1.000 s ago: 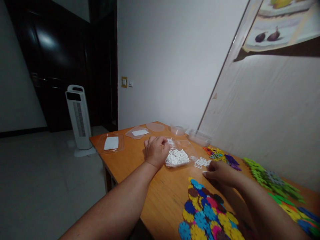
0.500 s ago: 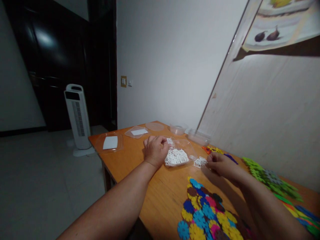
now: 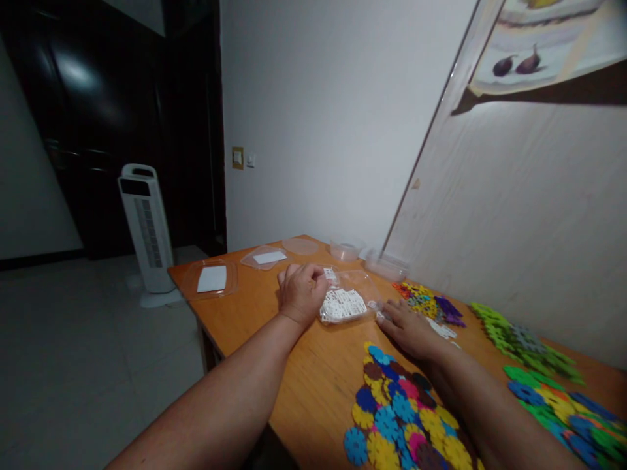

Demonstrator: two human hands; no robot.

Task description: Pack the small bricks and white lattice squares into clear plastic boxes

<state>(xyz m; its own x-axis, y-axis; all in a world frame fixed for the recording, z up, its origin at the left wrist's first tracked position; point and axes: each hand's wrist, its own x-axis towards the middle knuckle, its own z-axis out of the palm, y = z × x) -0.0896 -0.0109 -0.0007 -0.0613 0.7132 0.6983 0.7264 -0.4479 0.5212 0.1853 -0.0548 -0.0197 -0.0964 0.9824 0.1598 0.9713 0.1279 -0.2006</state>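
My left hand point(image 3: 301, 292) is curled on the rim of a clear plastic container point(image 3: 362, 284) that holds several small white pieces point(image 3: 341, 305). My right hand point(image 3: 406, 328) lies flat on the wooden table point(image 3: 313, 378), fingers stretched toward the container's right edge, and covers some loose white pieces point(image 3: 443, 329). A patch of joined colourful flower-shaped discs point(image 3: 399, 411) lies just in front of my right wrist.
Clear lids with white cards point(image 3: 212, 279) sit at the table's far left corner, with more clear tubs point(image 3: 388, 265) by the wall. Multicoloured discs point(image 3: 426, 301) and green ones point(image 3: 519, 339) lie along the right wall. A white tower fan point(image 3: 144, 235) stands on the floor.
My right hand went from a raised pinch over the white pieces to lying flat on the table beside the container. My left hand stayed on the container.
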